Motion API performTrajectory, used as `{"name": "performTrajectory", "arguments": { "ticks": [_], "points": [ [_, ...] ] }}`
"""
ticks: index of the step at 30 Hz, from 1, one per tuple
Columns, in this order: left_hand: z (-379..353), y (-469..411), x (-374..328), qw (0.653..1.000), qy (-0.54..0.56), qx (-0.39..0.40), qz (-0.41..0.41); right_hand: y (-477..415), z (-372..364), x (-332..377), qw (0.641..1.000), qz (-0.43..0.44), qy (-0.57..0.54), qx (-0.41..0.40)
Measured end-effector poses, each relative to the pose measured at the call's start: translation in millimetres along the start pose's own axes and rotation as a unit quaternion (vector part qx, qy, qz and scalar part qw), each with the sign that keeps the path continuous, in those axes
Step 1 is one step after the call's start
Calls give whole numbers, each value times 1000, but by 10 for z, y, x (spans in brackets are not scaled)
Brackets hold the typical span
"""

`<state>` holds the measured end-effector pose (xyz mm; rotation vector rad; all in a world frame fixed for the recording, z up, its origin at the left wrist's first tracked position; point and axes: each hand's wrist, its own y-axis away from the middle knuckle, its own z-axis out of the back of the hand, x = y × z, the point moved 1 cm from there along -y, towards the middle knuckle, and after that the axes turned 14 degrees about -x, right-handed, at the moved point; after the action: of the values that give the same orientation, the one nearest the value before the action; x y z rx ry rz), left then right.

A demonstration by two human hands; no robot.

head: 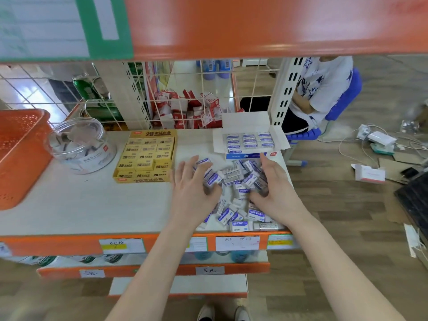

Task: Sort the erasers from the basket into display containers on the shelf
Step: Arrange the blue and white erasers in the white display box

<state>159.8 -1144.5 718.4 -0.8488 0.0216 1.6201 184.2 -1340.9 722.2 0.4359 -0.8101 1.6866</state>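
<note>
L hand [194, 188] & R hand [275, 191], fingers spread, press both sides of the eraser pile [234, 179] on the shelf [81, 205], ctr-right. Just behind: white box [245, 121], part-filled. Left of pile: yellow box [150, 133], jar [81, 144], basket [20, 147] at frame edge.

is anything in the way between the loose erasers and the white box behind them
Nothing visible is. The loose erasers lie right up against the front of the open white box. The left hand and right hand both touch the erasers.
</note>
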Motion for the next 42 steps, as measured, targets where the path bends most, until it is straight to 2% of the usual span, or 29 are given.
{"name": "performTrajectory", "arguments": {
  "ticks": [6,10,13,19,25,28,34,39,42],
  "points": [
    [-39,19,25,999,19,43,-17,-22,9,-44,999,-7,40,-34],
    [-42,16,23,996,46,70,-24,-4,29,-21,999,26,14,-32],
    [-46,10,27,995,61,67,-35,12,4,-49,997,66,16,-48],
    [-39,32,-26,994,65,45,-72,13,-3,-26,992,92,4,-81],
    [-39,40,-45,996,39,52,-64,32,98,47,990,4,-64,-127],
    [-31,19,-80,996,34,57,-61,51,133,81,983,-8,-105,-152],
    [-25,-115,-138,996,11,78,-51,45,100,33,989,13,-85,-117],
    [-50,-272,-234,991,-23,104,-82,20,45,-24,990,81,-44,-111],
    [-71,-331,-260,989,-33,110,-98,17,40,-33,990,81,-32,-112]
  ]
}}
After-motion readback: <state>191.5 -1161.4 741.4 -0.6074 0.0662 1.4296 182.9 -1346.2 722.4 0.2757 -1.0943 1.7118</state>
